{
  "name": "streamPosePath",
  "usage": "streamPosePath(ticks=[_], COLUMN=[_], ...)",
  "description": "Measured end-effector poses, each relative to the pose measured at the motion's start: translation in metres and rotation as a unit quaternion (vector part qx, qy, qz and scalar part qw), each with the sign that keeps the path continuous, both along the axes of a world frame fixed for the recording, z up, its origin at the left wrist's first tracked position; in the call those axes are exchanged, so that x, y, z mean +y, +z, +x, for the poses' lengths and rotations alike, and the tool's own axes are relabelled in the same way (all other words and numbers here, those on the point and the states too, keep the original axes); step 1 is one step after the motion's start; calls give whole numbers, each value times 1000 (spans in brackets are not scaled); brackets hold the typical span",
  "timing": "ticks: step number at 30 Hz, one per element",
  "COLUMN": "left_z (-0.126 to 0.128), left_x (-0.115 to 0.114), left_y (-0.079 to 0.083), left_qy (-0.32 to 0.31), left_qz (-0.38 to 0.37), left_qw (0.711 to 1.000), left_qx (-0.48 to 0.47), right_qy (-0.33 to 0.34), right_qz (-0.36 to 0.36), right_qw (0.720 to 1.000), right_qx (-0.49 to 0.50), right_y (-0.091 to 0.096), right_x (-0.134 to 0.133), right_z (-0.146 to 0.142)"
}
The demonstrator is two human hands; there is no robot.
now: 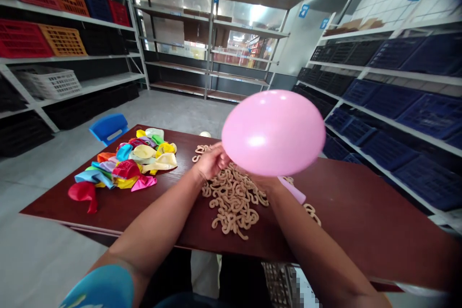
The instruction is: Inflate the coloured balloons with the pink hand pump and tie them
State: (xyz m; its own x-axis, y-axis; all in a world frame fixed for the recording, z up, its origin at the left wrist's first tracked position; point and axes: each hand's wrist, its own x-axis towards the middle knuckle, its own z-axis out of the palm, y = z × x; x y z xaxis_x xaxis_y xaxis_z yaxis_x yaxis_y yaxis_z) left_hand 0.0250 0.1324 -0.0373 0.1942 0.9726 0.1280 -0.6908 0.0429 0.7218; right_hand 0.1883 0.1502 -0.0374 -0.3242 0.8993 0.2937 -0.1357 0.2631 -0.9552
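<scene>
A large inflated pink balloon (274,132) is up in front of me, above the table. My left hand (212,160) is at its left edge with fingers curled closed; what they grip, if anything, does not show. Behind the balloon, the fingers of my right hand (260,181) are hidden, and only the wrist side shows below it. A flat lilac strip (294,190), like a balloon neck, sticks out beside my right wrist. Under both hands lies a heap of tan, curled, worm-like pieces (234,202). Several loose ones (312,214) lie to the right.
Uninflated balloons (126,161) in many colours are piled on the left of the dark red table (361,221). A blue chair (109,127) stands behind it. Shelves with crates line the left and right walls, including a white basket (54,82). A rack (211,48) stands behind.
</scene>
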Motion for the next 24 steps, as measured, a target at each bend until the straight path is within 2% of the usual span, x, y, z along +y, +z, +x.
streamPosePath(ticks=[3, 7, 9, 12, 14, 16, 18, 20, 22, 24], left_z=[-30, -51, -54, -52, -50, -49, -47, -47, -46, -44], left_x=[12, 26, 30, 32, 32, 32, 33, 34, 35, 33], left_y=[6, -4, -12, -19, -19, -19, -20, -22, -23, -23], left_qy=[93, 177, 199, 213, 214, 214, 210, 202, 202, 208], left_qz=[25, -6, -29, -37, -34, -29, -22, -17, -17, -20], left_qw=[987, 966, 959, 957, 959, 961, 963, 967, 970, 972], left_qx=[-129, -188, -198, -194, -184, -174, -166, -155, -136, -107], right_qy=[24, -43, -85, -125, -126, -120, -116, -106, -82, -47], right_qz=[8, 117, 174, 222, 231, 230, 212, 153, 77, 19], right_qw=[991, 934, 898, 850, 839, 867, 920, 966, 991, 999], right_qx=[-130, -334, -395, -462, -476, -425, -307, -179, -79, -7], right_y=[6, 10, 9, -1, -10, -17, -18, -14, -8, -4], right_x=[8, 21, 26, 32, 34, 35, 35, 33, 31, 29], right_z=[-5, -21, -34, -51, -57, -57, -52, -45, -40, -38])
